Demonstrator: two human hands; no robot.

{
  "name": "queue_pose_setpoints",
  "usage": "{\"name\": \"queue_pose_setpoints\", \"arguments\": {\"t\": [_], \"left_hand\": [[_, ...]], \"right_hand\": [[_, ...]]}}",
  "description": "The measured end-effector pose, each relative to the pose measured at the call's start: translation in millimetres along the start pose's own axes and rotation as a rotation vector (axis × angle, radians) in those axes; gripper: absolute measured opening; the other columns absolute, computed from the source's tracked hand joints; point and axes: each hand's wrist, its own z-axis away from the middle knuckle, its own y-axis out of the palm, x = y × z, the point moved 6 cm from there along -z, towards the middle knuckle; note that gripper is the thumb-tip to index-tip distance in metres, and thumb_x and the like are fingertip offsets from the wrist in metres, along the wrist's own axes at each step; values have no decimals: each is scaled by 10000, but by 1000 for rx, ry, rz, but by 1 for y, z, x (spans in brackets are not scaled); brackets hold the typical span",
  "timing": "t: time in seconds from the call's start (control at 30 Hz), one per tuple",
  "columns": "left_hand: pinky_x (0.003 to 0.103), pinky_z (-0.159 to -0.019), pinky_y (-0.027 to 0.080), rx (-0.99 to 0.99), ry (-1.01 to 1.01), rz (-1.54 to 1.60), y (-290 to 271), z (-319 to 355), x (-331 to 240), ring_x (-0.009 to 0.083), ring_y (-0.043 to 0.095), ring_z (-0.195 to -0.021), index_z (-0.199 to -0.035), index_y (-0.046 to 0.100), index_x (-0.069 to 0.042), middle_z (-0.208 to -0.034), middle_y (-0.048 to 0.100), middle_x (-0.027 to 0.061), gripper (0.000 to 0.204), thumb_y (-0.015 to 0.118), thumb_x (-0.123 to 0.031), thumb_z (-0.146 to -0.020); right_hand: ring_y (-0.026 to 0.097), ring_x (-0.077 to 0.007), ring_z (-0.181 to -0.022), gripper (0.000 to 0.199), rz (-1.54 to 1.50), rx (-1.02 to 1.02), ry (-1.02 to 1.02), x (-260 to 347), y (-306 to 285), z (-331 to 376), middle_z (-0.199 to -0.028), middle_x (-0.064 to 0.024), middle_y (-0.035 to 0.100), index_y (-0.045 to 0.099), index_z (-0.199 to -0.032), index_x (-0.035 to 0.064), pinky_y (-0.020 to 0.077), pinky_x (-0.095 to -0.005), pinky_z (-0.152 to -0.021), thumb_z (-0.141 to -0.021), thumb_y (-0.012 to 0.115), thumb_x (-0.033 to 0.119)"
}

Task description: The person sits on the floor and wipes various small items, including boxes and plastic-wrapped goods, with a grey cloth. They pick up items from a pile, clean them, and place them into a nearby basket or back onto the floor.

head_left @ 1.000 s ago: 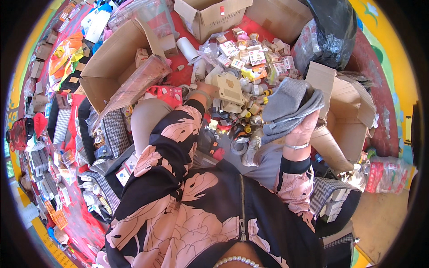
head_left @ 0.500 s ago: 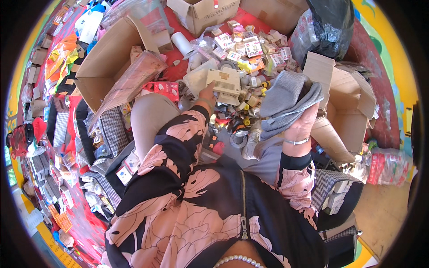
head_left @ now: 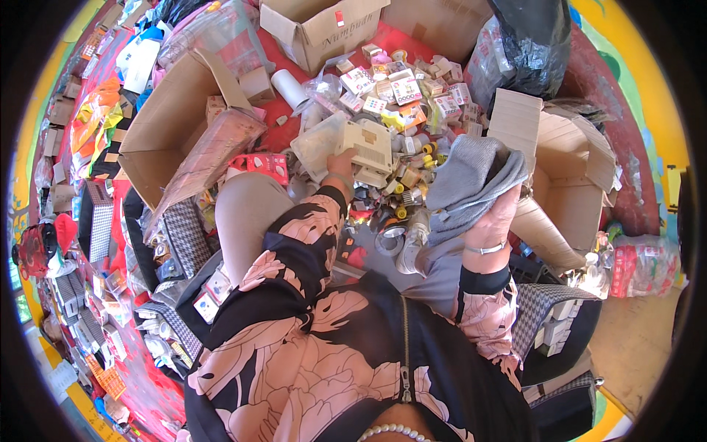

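Observation:
My left hand (head_left: 341,165) grips the near left edge of a cream plastic casing (head_left: 366,144) with vent slots, which is tilted over the heap of small goods. Beside it rests a clear, whitish plastic container (head_left: 321,140). On the right, my right hand (head_left: 495,219) is closed on a grey cloth (head_left: 468,186), which is bunched up and hides most of the fingers. Under and around the casing lie bulbs, small yellow-ended parts (head_left: 401,214) and a grey tape-like ring (head_left: 389,243).
Many small boxes (head_left: 405,90) are heaped ahead on the red floor covering. Open cartons stand at the left (head_left: 166,140), far side (head_left: 324,37) and right (head_left: 563,191). A black plastic bag (head_left: 530,51) stands far right. Houndstooth-patterned bins (head_left: 188,221) flank my legs.
The cream casing has tipped a little in my left hand and shifted slightly to the right over the heap. My right hand still holds the grey cloth. The whole view has shifted slightly.

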Motion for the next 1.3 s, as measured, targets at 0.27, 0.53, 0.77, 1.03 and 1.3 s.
{"name": "queue_pose_setpoints", "arguments": {"t": [0.27, 0.53, 0.77, 1.03, 1.3], "left_hand": [[315, -777, 460, 216, 637, -399, 74, 113, -104, 210, 573, -880, -1075, 459, 5, -993, 564, 112, 421, 621, 24, -687], [420, -937, 375, 880, 1646, -825, 140, 331, -167, 396, 451, -1118, -1046, 467, -20, -1119, 493, 188, 413, 584, 48, -656], [354, -898, 461, 1139, 2167, -1032, 108, 379, -146, 296, 489, -1095, -987, 499, -66, -1144, 488, 124, 335, 621, -6, -680], [344, -930, 440, 1177, 2198, -1114, 86, 360, -117, 268, 473, -1116, -1041, 541, -134, -1167, 456, 106, 346, 624, -64, -713], [366, -965, 368, 901, 1350, -968, 113, 302, -132, 304, 452, -1136, -1209, 426, 2, -1262, 401, 175, 406, 513, -41, -815]], "right_hand": [[551, -253, -992, 453, 180, -85, 25, -6, -29, -7, -1104, -123, 561, 497, -1147, 28, 488, -376, -836, -891, 454, 399], [510, -279, -1077, 453, -98, 135, -25, -9, -4, 7, -1212, -107, 512, 454, -1218, 51, 427, -426, -924, -889, 457, 362], [482, -252, -1118, 476, -111, 437, -56, 13, 18, 47, -1223, -129, 499, 434, -1218, 2, 400, -395, -947, -868, 512, 315], [570, -175, -925, 498, 147, 196, -270, 11, -40, 66, -1012, -48, 596, 536, -1078, 22, 464, -303, -841, -700, 737, 277], [571, -195, -917, 510, 29, 102, -409, 25, -56, 72, -980, -35, 601, 543, -1060, 48, 470, -332, -834, -670, 755, 298]]}}
